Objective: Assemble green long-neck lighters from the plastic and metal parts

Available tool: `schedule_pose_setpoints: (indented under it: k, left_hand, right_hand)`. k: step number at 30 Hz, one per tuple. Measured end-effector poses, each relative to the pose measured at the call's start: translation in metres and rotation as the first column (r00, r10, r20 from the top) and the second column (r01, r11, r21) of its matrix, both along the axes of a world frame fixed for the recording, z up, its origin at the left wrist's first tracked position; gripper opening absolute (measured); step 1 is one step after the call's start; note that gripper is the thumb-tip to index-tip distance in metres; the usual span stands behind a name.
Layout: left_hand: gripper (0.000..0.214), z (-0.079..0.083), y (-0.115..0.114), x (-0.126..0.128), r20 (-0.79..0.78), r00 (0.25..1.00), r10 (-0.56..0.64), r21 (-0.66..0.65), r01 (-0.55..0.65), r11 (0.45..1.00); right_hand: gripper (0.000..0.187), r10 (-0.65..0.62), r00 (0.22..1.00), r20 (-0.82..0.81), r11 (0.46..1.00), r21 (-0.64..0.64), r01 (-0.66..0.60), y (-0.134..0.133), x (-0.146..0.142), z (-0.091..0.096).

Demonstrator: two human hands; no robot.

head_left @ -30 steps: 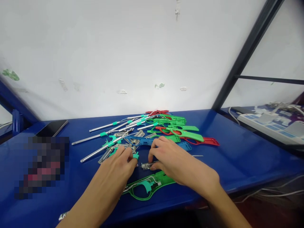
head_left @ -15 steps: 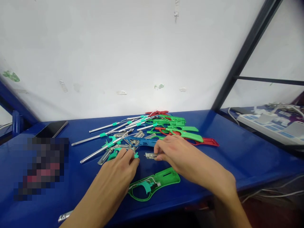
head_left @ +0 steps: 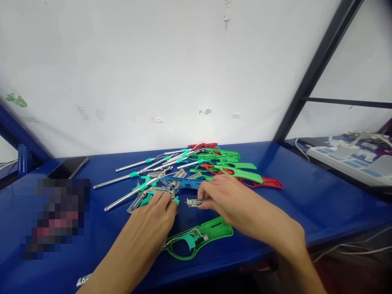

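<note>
My right hand (head_left: 228,200) pinches a small clear plastic part with metal inside (head_left: 192,202), held just above the blue table (head_left: 306,204). My left hand (head_left: 156,214) lies on the table with its fingers curled at a teal piece (head_left: 175,200) among loose metal parts (head_left: 143,196). In front of both hands lies a green handle shell (head_left: 197,239) with a teal trigger in it. Behind the hands is a heap of green, red and blue handle shells (head_left: 232,169) and several metal rods with teal collars (head_left: 137,173).
A dark phone (head_left: 67,166) lies at the back left, next to a blurred-out patch. A white wall stands behind the table. A black slanted post (head_left: 315,69) rises at the right, with a white power strip (head_left: 346,159) and cables beyond it.
My right hand lifted the clear part from near the green shell and carried it slightly back and right, uncovering the shell. My left hand barely moved.
</note>
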State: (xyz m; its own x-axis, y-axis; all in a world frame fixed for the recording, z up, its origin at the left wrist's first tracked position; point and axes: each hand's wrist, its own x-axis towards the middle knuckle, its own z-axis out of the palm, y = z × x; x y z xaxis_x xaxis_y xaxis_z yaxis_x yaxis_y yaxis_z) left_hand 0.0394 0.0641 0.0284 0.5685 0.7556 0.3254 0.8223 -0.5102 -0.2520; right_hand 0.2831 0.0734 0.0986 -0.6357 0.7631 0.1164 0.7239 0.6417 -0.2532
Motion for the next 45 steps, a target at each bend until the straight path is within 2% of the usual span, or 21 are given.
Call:
schedule_pose_setpoints:
  k: [5,8,14,17,19,22,24,28,32,37,42,45]
  left_hand:
    - [0.031,0.012,-0.006,-0.002,0.199,0.980,-0.004,-0.048,0.013,0.999]
    - [0.025,0.023,-0.009,-0.004,0.377,0.926,-0.007,-0.098,0.047,0.994]
    - [0.024,0.035,-0.014,-0.003,0.673,0.728,0.129,-0.178,-0.009,0.984]
    - [0.025,0.042,-0.020,0.001,0.744,0.639,0.196,-0.214,-0.050,0.976]
    - [0.024,0.046,-0.024,0.004,0.799,0.548,0.246,-0.253,-0.064,0.965]
    - [0.023,0.051,-0.028,0.008,0.860,0.402,0.315,-0.317,-0.064,0.946]
    - [0.026,0.054,-0.029,0.010,0.882,0.353,0.311,-0.307,-0.070,0.949]
    - [0.020,0.062,-0.030,0.011,0.921,0.296,0.253,-0.243,-0.071,0.967]
    - [0.023,0.065,-0.030,0.012,0.907,0.245,0.343,-0.351,-0.010,0.936]
    - [0.024,0.063,-0.031,0.013,0.916,0.237,0.324,-0.352,0.090,0.931]
    - [0.022,0.064,-0.035,0.015,0.912,0.242,0.331,-0.363,0.102,0.926]
    - [0.023,0.066,-0.036,0.016,0.913,0.220,0.344,-0.374,0.114,0.920]
  right_hand:
    - [0.010,0.000,1.000,-0.010,1.000,0.015,0.001,0.001,0.001,-0.001]
    - [0.010,-0.002,1.000,-0.012,0.999,0.038,0.002,0.000,0.003,0.000]
    - [0.012,0.037,0.998,-0.041,0.997,0.067,-0.035,0.000,0.002,0.002]
    - [0.016,0.070,0.994,-0.084,0.992,0.109,-0.060,0.001,0.002,0.001]
    - [0.017,0.077,0.991,-0.111,0.992,0.113,-0.064,0.001,0.001,0.002]
    - [0.013,0.066,0.984,-0.164,0.993,0.107,-0.049,0.000,0.000,0.004]
    - [0.008,0.063,0.976,-0.208,0.992,0.123,-0.038,0.000,0.000,0.005]
    - [0.004,0.064,0.948,-0.313,0.986,0.164,-0.013,0.000,-0.001,0.005]
    - [0.007,0.083,0.918,-0.389,0.982,0.187,-0.009,0.000,-0.001,0.004]
    - [0.008,0.139,0.879,-0.455,0.981,0.187,-0.059,-0.003,-0.002,0.005]
    - [0.010,0.150,0.869,-0.471,0.974,0.220,-0.049,-0.002,-0.003,0.005]
    - [0.010,0.154,0.871,-0.466,0.972,0.232,-0.047,-0.002,-0.003,0.006]
